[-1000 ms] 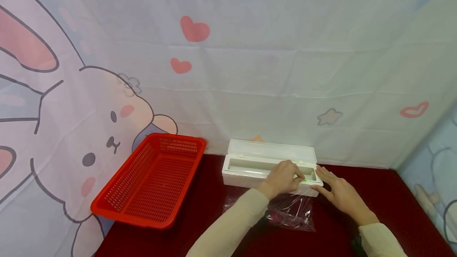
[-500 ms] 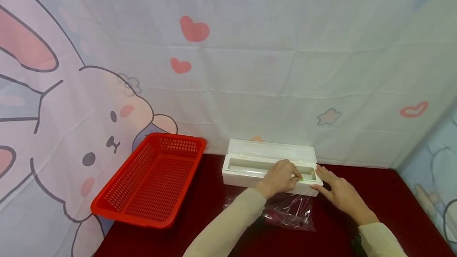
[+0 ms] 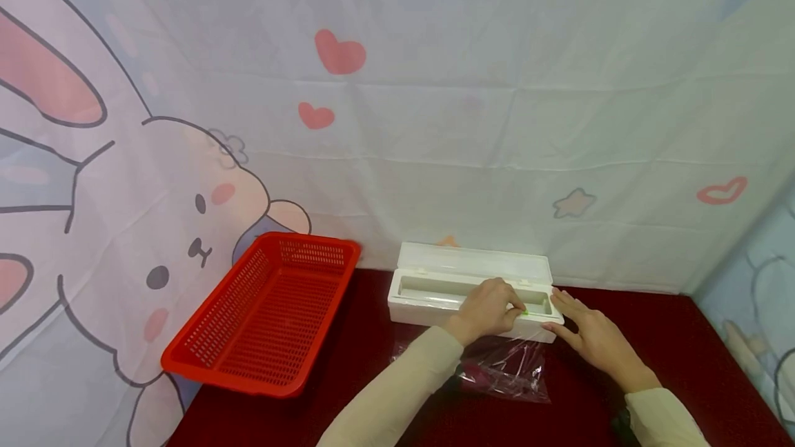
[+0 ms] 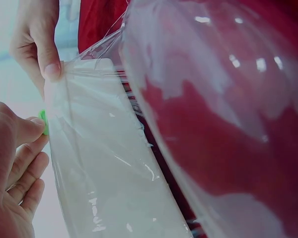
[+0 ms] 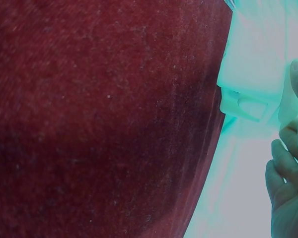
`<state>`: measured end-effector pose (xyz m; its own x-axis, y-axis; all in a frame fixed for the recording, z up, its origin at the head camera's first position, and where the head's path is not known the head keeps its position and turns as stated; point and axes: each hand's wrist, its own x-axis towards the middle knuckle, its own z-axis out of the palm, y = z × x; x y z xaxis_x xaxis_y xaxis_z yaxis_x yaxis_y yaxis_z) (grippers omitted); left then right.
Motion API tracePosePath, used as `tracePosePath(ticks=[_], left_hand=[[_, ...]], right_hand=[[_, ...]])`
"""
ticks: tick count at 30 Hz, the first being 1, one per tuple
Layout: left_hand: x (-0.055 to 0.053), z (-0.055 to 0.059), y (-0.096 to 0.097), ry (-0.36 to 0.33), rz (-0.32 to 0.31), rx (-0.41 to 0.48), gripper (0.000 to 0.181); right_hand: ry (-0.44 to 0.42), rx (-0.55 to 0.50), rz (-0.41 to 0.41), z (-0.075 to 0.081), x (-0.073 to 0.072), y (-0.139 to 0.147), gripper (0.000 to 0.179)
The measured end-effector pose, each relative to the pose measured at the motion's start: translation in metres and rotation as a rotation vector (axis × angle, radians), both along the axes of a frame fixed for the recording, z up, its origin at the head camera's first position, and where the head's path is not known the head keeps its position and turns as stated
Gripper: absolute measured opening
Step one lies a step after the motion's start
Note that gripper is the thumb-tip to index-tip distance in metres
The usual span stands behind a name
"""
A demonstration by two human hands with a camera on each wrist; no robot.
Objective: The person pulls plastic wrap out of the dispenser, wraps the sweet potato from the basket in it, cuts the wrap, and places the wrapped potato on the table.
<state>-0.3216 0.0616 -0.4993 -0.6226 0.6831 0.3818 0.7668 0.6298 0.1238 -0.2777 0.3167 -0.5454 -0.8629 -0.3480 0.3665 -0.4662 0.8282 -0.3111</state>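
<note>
A long white cling film dispenser (image 3: 415,310) lies near the back of the table, its lid (image 3: 472,262) raised. Clear cling film (image 3: 509,381) hangs over its front and spreads onto the cloth. My left hand (image 3: 487,305) pinches a small green slide cutter (image 4: 44,123) between thumb and finger at the dispenser's edge, toward the right end. At that right end, my right hand (image 3: 599,343) holds the corner, thumb on the front edge and fingers along the far side. The film's stretched part (image 4: 89,99) covers the dispenser's front in the left wrist view.
A red plastic basket (image 3: 298,371) with slatted sides stands to the left on the dark red tablecloth (image 3: 373,364). Behind the table hangs a white printed curtain (image 3: 435,157) with a rabbit and hearts; its foot meets the table's back edge.
My left hand has shifted slightly left along the dispenser with the green cutter. My right hand keeps its place at the right end.
</note>
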Motion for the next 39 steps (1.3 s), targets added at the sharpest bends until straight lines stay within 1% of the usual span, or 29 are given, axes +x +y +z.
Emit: tracePosePath(ticks=[8,13,19,24,27,30,34,39], left_hand=[[0.0,0.001,-0.002,0.032,-0.003,-0.017,0.012],[-0.001,0.001,-0.002,0.034,-0.012,-0.012,0.011],[-0.001,0.001,-0.003,0.02,-0.01,-0.004,0.012],[-0.003,0.001,-0.005,0.04,-0.02,-0.016,0.014],[-0.004,0.002,-0.01,0.048,-0.008,-0.019,0.014],[-0.004,0.004,-0.017,0.034,0.007,-0.016,0.014],[-0.004,0.007,-0.025,0.001,0.005,-0.006,0.014],[-0.002,0.007,-0.032,-0.011,0.004,-0.009,0.013]], right_hand=[[0.014,0.003,0.003,0.0,0.0,0.0,0.068],[0.033,0.001,0.008,0.001,0.001,-0.001,0.067],[0.056,0.002,0.014,-0.001,0.0,-0.001,0.066],[0.038,0.003,0.003,-0.002,-0.001,0.0,0.067],[0.023,0.006,0.002,-0.001,-0.001,-0.001,0.068],[0.024,0.004,0.0,0.001,-0.001,0.0,0.068],[0.039,-0.001,0.002,0.004,0.0,0.001,0.067],[0.031,-0.006,0.01,0.002,0.001,-0.002,0.067]])
